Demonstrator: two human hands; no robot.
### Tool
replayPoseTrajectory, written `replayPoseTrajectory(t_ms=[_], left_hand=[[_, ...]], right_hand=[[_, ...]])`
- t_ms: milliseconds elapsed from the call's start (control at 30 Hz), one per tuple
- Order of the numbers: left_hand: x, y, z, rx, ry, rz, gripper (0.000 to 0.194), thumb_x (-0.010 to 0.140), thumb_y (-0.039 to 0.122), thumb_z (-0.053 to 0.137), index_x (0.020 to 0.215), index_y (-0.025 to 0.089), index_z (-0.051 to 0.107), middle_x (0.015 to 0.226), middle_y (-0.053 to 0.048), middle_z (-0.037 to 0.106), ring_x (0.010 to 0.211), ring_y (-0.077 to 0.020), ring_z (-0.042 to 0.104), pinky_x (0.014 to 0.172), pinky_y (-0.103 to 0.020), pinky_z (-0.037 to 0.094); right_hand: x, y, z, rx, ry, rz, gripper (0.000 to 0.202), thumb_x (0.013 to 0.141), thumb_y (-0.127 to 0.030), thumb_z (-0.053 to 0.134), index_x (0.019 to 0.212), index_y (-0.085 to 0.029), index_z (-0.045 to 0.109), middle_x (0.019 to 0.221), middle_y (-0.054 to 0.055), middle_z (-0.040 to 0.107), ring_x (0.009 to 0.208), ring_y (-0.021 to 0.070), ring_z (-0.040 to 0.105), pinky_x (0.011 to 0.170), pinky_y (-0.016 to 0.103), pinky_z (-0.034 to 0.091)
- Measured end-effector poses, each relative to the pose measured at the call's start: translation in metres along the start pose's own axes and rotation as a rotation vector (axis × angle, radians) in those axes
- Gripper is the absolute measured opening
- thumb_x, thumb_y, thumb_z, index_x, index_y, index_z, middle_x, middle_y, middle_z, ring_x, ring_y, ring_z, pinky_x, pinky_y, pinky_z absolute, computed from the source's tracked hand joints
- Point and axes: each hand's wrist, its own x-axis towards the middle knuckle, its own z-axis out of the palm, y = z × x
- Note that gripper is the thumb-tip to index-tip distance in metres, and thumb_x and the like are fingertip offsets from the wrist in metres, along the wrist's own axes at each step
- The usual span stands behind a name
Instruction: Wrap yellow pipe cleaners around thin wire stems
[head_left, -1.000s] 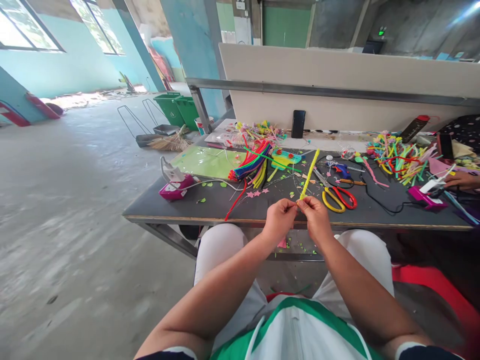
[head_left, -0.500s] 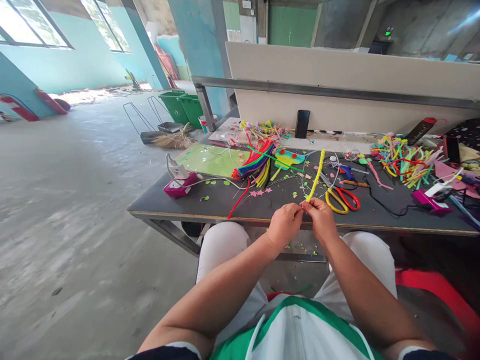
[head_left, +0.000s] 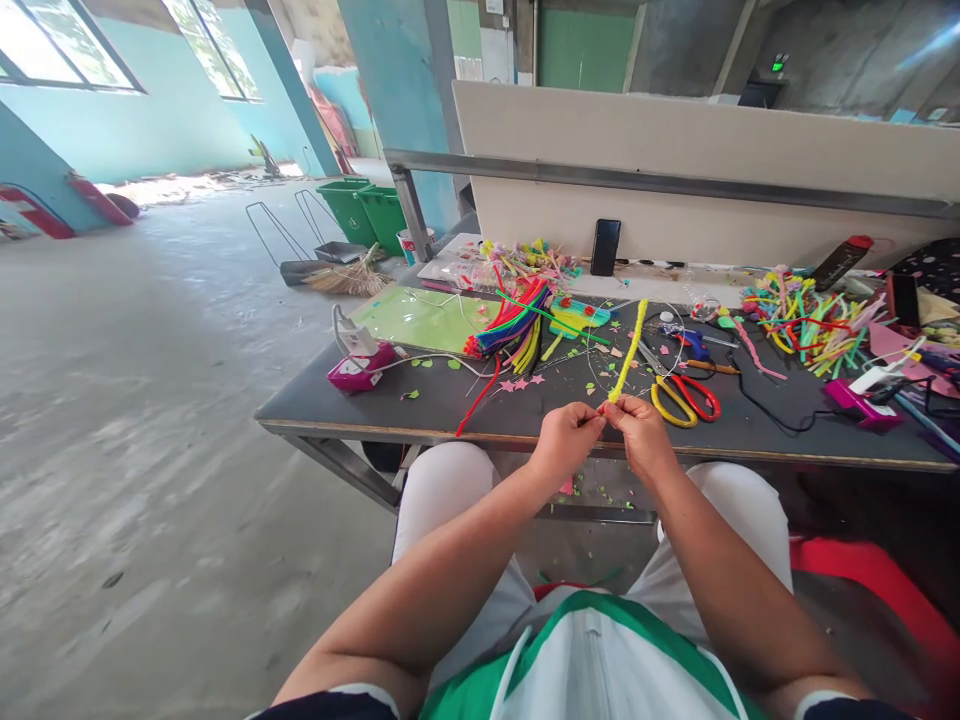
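A fuzzy yellow stem (head_left: 630, 350) slants up and away from my fingertips, over the front part of the dark table (head_left: 315, 395). My right hand (head_left: 637, 430) is closed in a pinch at its lower end. Fingertips of my left hand (head_left: 571, 436) are pinched together and meet those of the right; what lies between them is too small to make out. Just right of my hands lie scissors with yellow and red handles (head_left: 675, 402). To the left is a bundle of colourful stems (head_left: 517, 322), with one red stem (head_left: 478, 398) near the table's edge.
Magenta power sockets (head_left: 361, 368) stand at the left, near a green sheet (head_left: 412, 318). A black phone (head_left: 605, 248) leans at the back. On the right are a blue glue gun (head_left: 694, 345), its cable and a pile of mixed stems (head_left: 814, 320). Paper scraps and wire loops lie mid-table.
The yellow stem has shifted slightly left and down at its top. My left hand has turned a little, its thumb now more raised; both hands stay together.
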Motion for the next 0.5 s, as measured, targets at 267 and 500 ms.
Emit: replayPoseTrajectory(t_ms=[267, 500], left_hand=[[-0.0009, -0.0019, 0.0021, -0.532, -0.168, -0.183, 0.029, 0.071, 0.04, 0.067, 0.067, 0.014, 0.055, 0.053, 0.003, 0.053, 0.035, -0.0024, 0.033, 0.035, -0.019, 0.018], [-0.0001, -0.0045, 0.0052, -0.619, -0.138, -0.186, 0.03, 0.067, 0.038, 0.071, 0.065, 0.014, 0.054, 0.051, 0.004, 0.052, 0.033, -0.0017, 0.034, 0.034, -0.018, 0.018]], right_hand=[[-0.0036, -0.0042, 0.004, 0.193, -0.07, 0.079, 0.013, 0.071, -0.034, 0.069, 0.067, -0.021, 0.068, 0.062, -0.001, 0.059, 0.057, 0.0144, 0.049, 0.052, 0.027, 0.039], [-0.0043, -0.0076, 0.0048, 0.208, -0.144, 0.102, 0.015, 0.073, -0.036, 0.069, 0.07, -0.021, 0.067, 0.064, -0.001, 0.058, 0.057, 0.0138, 0.05, 0.054, 0.027, 0.04]])
